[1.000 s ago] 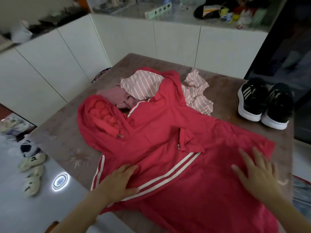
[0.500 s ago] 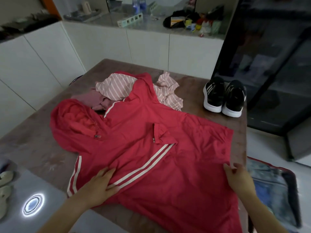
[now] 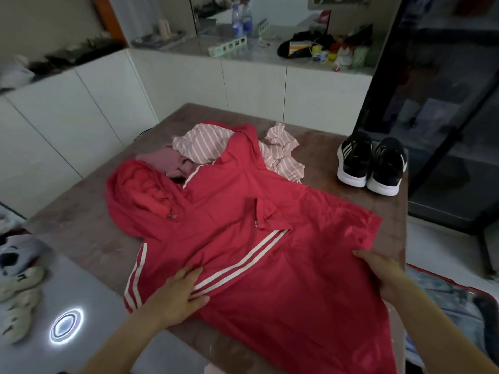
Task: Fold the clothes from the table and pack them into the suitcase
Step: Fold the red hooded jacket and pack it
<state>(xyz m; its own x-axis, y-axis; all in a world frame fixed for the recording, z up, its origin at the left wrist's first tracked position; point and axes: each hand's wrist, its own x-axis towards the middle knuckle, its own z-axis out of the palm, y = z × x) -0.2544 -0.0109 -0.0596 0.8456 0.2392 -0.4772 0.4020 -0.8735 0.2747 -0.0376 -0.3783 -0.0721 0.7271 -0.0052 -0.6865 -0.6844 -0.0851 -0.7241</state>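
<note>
Beside table (image 3: 324,147), suitcase (image 3: 476,290) holds blue fabric (image 3: 445,300), left grip (image 3: 175,298) flat, right grip (image 3: 383,276) pinching hoodie (image 3: 270,279).

Counter (image 3: 78,228): left strip bare. Centre: hoodie (image 3: 243,211) spread flat. Far edge: clothes heap (image 3: 199,147). Far right corner: shoes (image 3: 371,164).

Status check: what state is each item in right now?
red hoodie: spread flat, unfolded
striped top: crumpled, partly under hoodie
pink garment: crumpled
sneakers: upright, side by side
suitcase: open, on floor
left hand: flat on hoodie
right hand: grips hoodie's side edge
</note>
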